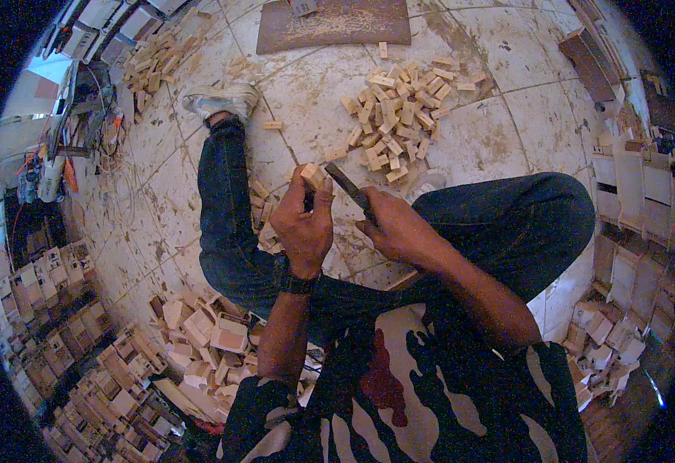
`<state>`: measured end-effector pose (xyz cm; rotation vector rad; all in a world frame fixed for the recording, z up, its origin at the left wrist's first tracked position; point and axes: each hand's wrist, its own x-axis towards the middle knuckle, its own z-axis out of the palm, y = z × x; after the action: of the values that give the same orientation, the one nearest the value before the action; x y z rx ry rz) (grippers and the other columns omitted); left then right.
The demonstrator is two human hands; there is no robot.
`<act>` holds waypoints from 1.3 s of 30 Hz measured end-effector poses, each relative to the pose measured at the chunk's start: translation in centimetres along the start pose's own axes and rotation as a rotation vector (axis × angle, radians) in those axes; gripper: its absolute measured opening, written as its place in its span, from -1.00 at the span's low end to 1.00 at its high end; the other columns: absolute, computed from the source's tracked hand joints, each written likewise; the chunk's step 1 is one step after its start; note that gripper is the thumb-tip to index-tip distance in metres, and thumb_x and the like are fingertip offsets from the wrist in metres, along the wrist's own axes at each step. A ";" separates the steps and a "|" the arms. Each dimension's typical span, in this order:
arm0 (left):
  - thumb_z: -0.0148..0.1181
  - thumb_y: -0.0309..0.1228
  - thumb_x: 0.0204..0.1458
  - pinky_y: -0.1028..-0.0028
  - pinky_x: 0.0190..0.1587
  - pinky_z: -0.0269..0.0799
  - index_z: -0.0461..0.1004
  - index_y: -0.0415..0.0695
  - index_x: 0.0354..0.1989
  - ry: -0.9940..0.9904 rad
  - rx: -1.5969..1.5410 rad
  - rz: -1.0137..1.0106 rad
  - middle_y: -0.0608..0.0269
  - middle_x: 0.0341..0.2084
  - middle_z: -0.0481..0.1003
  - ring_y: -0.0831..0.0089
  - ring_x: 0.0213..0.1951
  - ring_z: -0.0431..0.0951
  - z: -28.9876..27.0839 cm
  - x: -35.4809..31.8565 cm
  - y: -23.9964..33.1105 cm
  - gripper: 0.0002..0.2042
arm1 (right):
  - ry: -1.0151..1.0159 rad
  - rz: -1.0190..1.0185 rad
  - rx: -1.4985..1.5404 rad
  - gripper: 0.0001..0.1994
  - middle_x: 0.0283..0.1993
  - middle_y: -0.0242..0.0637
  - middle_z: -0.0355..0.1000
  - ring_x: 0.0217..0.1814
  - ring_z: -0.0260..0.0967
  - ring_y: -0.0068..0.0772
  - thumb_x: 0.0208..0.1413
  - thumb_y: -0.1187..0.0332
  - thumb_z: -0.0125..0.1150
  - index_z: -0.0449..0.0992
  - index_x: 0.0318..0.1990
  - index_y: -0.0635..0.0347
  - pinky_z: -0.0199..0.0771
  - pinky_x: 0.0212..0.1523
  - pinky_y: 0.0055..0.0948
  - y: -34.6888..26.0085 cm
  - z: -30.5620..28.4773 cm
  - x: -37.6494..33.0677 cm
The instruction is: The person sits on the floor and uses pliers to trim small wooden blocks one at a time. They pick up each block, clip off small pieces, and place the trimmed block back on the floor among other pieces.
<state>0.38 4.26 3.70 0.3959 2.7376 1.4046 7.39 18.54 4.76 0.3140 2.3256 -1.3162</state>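
Note:
Between the thumb and fingers of my left hand [304,224] is a small pale wooden block [313,176], pointing up and away from me. My right hand [391,224] is closed around a dark, flat file [346,187]. The file slants up to the left, and its tip is close beside the block; whether they touch I cannot tell. Just beyond my hands, a heap of similar wooden blocks [396,116] lies on the tiled floor. A few more blocks [263,202] lie beside my left leg, partly hidden by it.
I sit on dusty tiles [476,139] with legs apart. A brown board [333,27] lies at the far side. Wood offcuts [206,339] are piled at my left, with stacked pieces [82,370] beyond. More offcuts [603,339] stand at right. Cables and tools [55,166] clutter the left wall.

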 end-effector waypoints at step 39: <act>0.17 -0.18 -0.04 0.23 -0.11 0.44 0.47 -0.20 -0.15 -0.737 0.187 -0.188 -0.03 -0.22 0.50 0.11 -0.12 0.51 5.1 4.5 -15.3 -0.62 | 0.494 0.114 0.547 -0.59 -0.23 -0.29 0.42 -0.19 0.37 -0.46 0.08 0.27 0.20 0.35 0.03 0.32 0.40 -0.13 -0.40 1.1 -6.8 -0.3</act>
<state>-6.35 0.88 -11.21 0.5180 2.2153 0.7468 6.28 24.99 7.11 1.0285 2.2131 -1.9758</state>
